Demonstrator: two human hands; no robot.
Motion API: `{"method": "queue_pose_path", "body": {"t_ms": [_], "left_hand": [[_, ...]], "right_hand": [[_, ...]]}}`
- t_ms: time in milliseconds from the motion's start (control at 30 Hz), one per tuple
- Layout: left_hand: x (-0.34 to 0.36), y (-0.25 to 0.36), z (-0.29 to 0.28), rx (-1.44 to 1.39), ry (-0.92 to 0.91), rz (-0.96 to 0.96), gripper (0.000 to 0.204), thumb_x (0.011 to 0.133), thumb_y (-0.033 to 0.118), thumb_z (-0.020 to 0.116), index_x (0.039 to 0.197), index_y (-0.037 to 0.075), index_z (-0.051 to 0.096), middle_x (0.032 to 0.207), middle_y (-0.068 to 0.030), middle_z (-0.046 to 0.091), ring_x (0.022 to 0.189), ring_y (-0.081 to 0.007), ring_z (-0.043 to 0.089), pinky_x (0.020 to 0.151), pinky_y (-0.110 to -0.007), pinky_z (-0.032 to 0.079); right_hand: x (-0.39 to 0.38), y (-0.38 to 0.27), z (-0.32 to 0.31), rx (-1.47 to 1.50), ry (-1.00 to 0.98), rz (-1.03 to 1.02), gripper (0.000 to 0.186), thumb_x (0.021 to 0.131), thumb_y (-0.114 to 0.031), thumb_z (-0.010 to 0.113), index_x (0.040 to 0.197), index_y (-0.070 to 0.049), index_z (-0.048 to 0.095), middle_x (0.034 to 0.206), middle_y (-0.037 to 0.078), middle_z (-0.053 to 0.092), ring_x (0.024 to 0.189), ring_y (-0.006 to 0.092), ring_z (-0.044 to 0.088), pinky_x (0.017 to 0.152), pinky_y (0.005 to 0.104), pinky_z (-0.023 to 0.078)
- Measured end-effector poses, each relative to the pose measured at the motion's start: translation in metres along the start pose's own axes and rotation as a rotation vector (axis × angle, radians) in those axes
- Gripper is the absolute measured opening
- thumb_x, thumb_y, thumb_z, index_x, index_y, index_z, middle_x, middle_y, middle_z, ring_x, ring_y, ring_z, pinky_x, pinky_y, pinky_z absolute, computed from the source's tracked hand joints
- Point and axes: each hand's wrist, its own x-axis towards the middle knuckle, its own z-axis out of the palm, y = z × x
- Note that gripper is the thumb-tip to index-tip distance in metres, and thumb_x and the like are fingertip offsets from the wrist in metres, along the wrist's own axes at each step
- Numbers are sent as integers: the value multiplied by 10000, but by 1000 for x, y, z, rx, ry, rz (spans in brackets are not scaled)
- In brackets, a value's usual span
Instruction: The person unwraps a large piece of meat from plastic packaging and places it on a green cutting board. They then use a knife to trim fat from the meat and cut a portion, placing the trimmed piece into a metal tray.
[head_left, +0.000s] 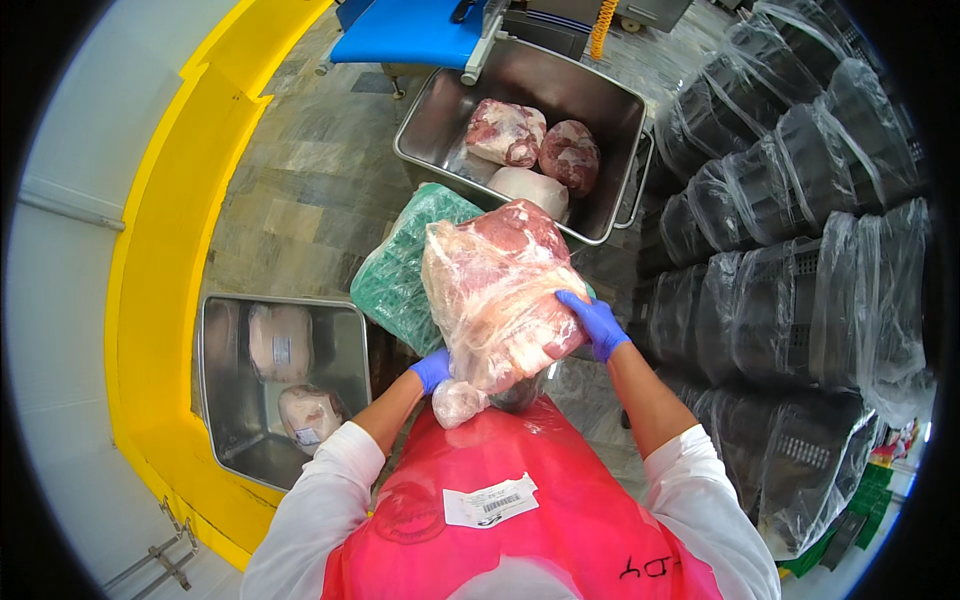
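A large cut of raw meat [500, 275] in clear plastic film is held up in front of my red apron. My right hand [600, 326], in a blue-purple glove, grips its right side with the thumb on top. At the lower left edge of the meat is my gloved left hand [431, 371], its fingers mostly hidden under the meat and film. A bunched end of the film [459, 402] hangs beside that hand. Behind and left of the meat, a green crate [392, 285] covered in clear film shows in part.
Ahead stands a deep steel tub [435, 120] with several pieces of meat. A second steel tub [235, 425] with bagged, labelled meat sits at the left by a yellow wall guard [150, 260]. Film-wrapped dark crates [780, 310] line the right. A blue surface [405, 32] juts in at the top.
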Motion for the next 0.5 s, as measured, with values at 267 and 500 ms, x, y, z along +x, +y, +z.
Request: {"method": "queue_pose_path", "body": {"t_ms": [267,500], "left_hand": [[-92,130,13,-195,55,-156,548,972,175,737,1470,38,555,1374,-79,646,1199,-170,608,1051,-352,504],[-153,258,1,152,70,122,462,943,109,733,1380,35,601,1288,-97,670,1160,-189,618,1042,-358,509]], "right_hand": [[7,-44,6,-191,-131,0,833,858,-691,724,1278,27,687,1093,191,747,857,351,756,707,452,636],[-8,-8,12,-79,-268,77,795,874,-692,710,1275,-6,676,1024,145,733,722,221,722,582,317,617]]}}
